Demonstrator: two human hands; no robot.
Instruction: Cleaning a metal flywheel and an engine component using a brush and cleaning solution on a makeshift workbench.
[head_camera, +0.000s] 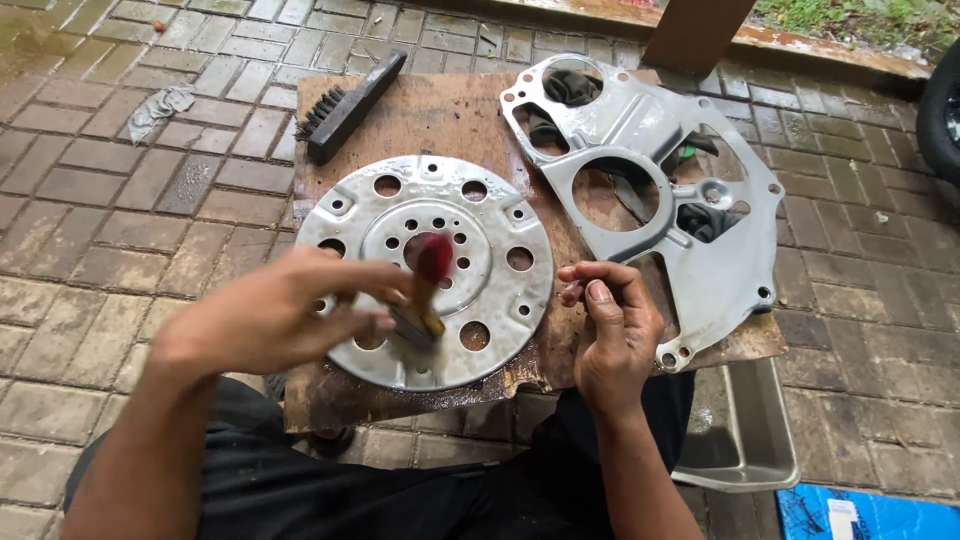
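A person seated over a wet wooden board (440, 110) on brick paving (120, 230) works a paintbrush (425, 290) across a round, perforated metal disc (430, 270). The left hand (285, 315) has its grip closed around the brush's handle, the red-tipped end pointing away from the body, over the centre holes of the disc. The disc lies flat on the board directly beneath that grip, its rim reaching out to either side of the hand.

The right hand (610, 325) hovers just right of the disc's edge, fingers curled and pinched together; whether it grips anything small cannot be told. Beyond this hand, farther from the body, lies an irregular grey metal plate (700, 260) with large cut-outs, dark rags showing through its openings.

Ahead and left of the left grip, at the board's far corner, rests a black wire brush (350, 105). A crumpled grey rag (160, 108) lies on the bricks well to the left. Near the right wrist, below the board's edge, sits a grey plastic tray (745, 440), with a blue package (870, 512) beside it.
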